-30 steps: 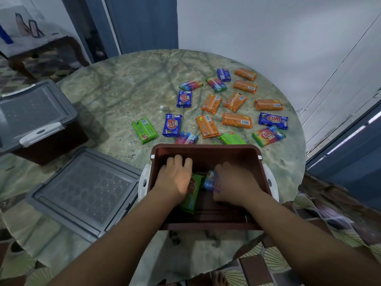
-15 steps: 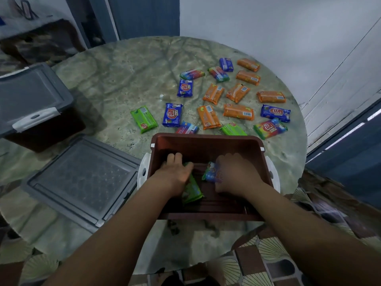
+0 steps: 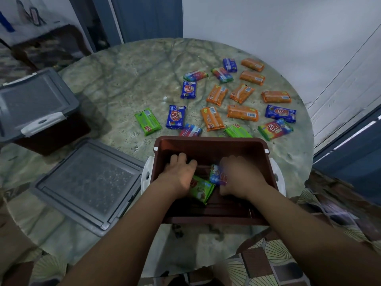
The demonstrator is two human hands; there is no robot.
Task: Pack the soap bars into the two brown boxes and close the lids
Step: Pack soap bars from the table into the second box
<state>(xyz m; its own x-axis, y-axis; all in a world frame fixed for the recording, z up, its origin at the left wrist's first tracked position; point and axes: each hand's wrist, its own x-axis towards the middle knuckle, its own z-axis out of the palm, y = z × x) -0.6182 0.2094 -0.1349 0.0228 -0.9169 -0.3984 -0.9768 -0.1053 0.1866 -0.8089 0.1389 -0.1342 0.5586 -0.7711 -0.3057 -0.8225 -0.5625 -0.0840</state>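
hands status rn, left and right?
Left hand: in the open brown box, resting on a green soap bar.
Right hand: gripping a blue soap bar.

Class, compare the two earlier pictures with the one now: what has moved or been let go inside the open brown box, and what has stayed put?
The green soap bar has gone from upright to lying tilted on the floor of the open brown box under the left hand. The right hand still holds the blue soap bar there. The loose bars on the table, the grey lid and the closed box stayed put.
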